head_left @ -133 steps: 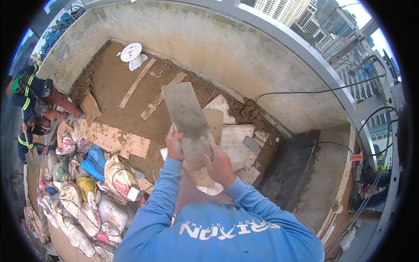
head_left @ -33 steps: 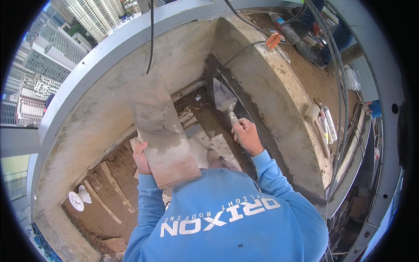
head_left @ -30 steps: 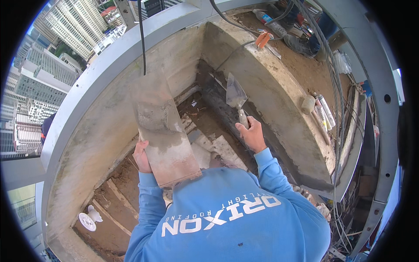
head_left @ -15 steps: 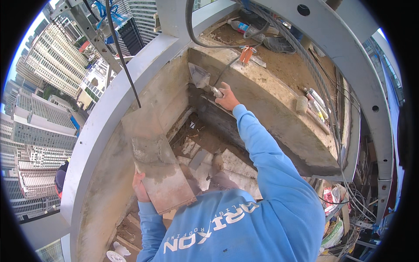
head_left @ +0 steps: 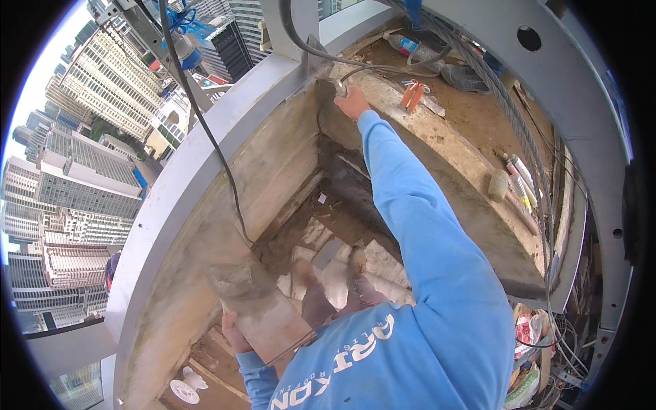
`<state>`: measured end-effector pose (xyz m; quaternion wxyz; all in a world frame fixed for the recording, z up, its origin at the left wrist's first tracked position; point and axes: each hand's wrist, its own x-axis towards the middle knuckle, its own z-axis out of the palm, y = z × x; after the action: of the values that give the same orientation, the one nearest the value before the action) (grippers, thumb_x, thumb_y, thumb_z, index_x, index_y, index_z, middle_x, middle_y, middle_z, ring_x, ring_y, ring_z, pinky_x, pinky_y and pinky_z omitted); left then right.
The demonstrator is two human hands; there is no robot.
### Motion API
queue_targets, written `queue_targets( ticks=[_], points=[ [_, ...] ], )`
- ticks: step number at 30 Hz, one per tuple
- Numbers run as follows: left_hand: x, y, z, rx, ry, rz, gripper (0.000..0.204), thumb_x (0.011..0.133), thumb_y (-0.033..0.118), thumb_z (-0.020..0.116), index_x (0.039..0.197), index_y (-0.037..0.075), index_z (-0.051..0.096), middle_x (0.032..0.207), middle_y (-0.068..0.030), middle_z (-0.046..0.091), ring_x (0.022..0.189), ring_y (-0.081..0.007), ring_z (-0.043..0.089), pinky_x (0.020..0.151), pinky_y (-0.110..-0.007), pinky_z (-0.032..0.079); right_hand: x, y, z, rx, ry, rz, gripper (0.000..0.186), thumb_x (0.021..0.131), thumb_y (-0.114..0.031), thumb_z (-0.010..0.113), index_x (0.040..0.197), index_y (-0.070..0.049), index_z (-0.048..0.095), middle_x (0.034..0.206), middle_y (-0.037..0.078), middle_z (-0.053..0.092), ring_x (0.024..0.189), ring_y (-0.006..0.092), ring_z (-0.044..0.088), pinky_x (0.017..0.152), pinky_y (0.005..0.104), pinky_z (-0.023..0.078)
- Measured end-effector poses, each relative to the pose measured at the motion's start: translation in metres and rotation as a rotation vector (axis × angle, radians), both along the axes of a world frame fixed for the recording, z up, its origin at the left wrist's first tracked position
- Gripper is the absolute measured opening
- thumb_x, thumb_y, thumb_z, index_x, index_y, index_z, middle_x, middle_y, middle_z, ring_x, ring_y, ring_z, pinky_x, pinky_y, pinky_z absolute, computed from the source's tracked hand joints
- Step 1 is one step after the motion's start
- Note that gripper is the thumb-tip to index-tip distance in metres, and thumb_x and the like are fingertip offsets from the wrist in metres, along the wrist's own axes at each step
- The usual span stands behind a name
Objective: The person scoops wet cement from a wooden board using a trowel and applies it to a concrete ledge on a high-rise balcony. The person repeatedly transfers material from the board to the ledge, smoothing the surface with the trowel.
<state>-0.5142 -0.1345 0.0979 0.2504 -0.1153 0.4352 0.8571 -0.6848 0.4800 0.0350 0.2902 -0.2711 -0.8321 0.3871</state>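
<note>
My right hand (head_left: 352, 104) reaches far forward, closed around the handle of a trowel (head_left: 339, 86). It is at the top of the corner where two low cement walls meet, and its blade is mostly hidden from this view. Dark, damp-looking mortar marks the corner (head_left: 326, 99) beside it. Near my body, my left hand (head_left: 235, 332) grips the side of a flat rectangular board (head_left: 277, 321), with its fingers partly hidden underneath. Wet grey mortar (head_left: 244, 279) lies spread over the board's far half.
A curved metal beam (head_left: 147, 273) edges the left side, with high-rise buildings far below. The ledge (head_left: 424, 133) at right carries orange-handled tools (head_left: 412, 96), a plastic bottle (head_left: 410, 48), a roller (head_left: 498, 184) and tubes. A black cable (head_left: 219, 154) hangs over the left wall.
My right hand has moved the trowel forward and up to the wall's top corner, where its blade shows far less. My left hand and the mortar board have come lower, closer to me.
</note>
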Motion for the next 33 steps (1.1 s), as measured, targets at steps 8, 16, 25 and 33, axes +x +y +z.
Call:
queue_targets(
  ticks=[8, 16, 25, 33],
  points=[
    [0.007, 0.025, 0.015, -0.099, -0.024, 0.024, 0.072, 0.080, 0.019, 0.052, 0.147, 0.000, 0.036, 0.136, -0.0185, 0.052, 0.120, -0.0341, 0.057, 0.100, -0.044, 0.050, -0.017, 0.009, -0.004, -0.120, -0.191, 0.070, 0.045, 0.076, -0.023, 0.072, 0.107, 0.009, 0.064, 0.103, 0.030, 0.067, 0.101, 0.0424, 0.065, 0.090, 0.0443, 0.050],
    [-0.009, 0.060, 0.019, 0.020, -0.058, -0.026, 0.072, 0.077, 0.016, 0.053, 0.145, -0.002, 0.038, 0.133, -0.0192, 0.054, 0.114, -0.0332, 0.060, 0.095, -0.043, 0.053, 0.037, -0.010, 0.004, 0.228, -0.327, 0.103, 0.033, 0.079, -0.023, 0.071, 0.099, 0.002, 0.064, 0.097, 0.028, 0.066, 0.098, 0.0452, 0.062, 0.086, 0.0487, 0.050],
    [-0.031, 0.092, 0.004, 0.111, -0.076, -0.138, 0.071, 0.078, 0.012, 0.052, 0.146, -0.003, 0.037, 0.136, -0.0204, 0.054, 0.118, -0.0346, 0.060, 0.100, -0.043, 0.052, 0.193, -0.138, 0.068, -0.277, -0.384, 0.258, 0.028, 0.088, -0.022, 0.068, 0.097, 0.002, 0.058, 0.070, 0.011, 0.059, 0.066, 0.0198, 0.061, 0.062, 0.0370, 0.047],
    [-0.068, 0.137, 0.007, 0.192, 0.087, -0.333, 0.072, 0.081, 0.013, 0.050, 0.149, -0.001, 0.033, 0.140, -0.0204, 0.051, 0.122, -0.0361, 0.058, 0.102, -0.046, 0.051, 0.294, -0.170, 0.161, 0.302, -0.350, 0.502, 0.034, 0.090, -0.021, 0.068, 0.118, -0.004, 0.060, 0.097, 0.015, 0.063, 0.082, 0.0403, 0.060, 0.069, 0.0455, 0.050]
  ],
)
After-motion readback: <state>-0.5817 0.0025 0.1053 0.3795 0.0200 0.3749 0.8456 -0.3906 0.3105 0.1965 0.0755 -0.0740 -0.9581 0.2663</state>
